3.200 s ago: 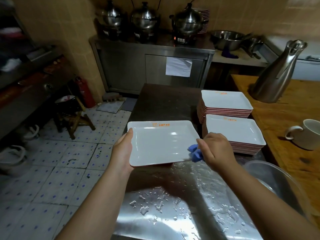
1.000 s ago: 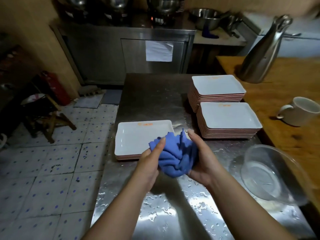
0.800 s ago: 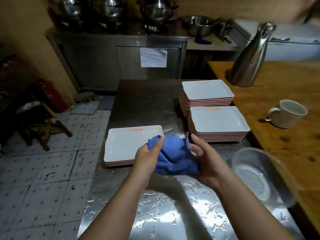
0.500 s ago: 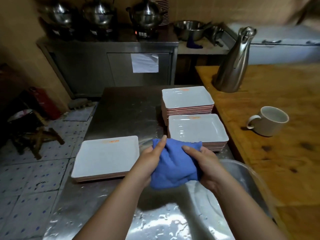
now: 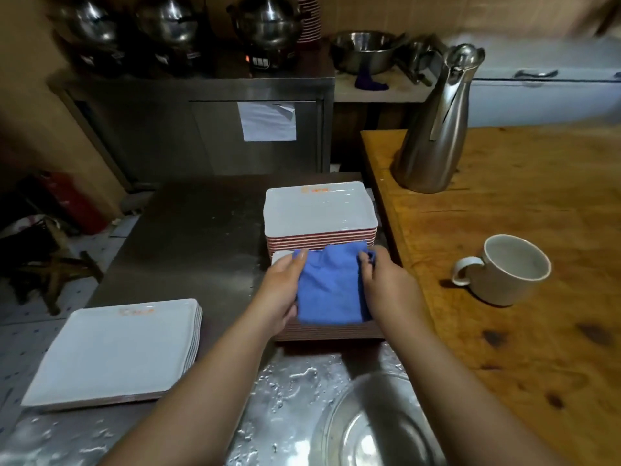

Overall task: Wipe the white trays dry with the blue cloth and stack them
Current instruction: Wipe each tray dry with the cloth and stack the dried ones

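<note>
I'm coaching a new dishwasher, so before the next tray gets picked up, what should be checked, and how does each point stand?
1. Blue cloth in hand: ok, the left hand and right hand both hold it.
2. Cloth folded into a pad: ok, it looks bunched flat.
3. Near stack of trays within reach: ok, the cloth rests over it.
4. Top tray there wet: cannot tell, cloth and hands cover it.
5. Far stack still to be wiped: cannot tell.
6. Wiped stack has room on top: ok, it lies flat and nothing sits on it.
</note>
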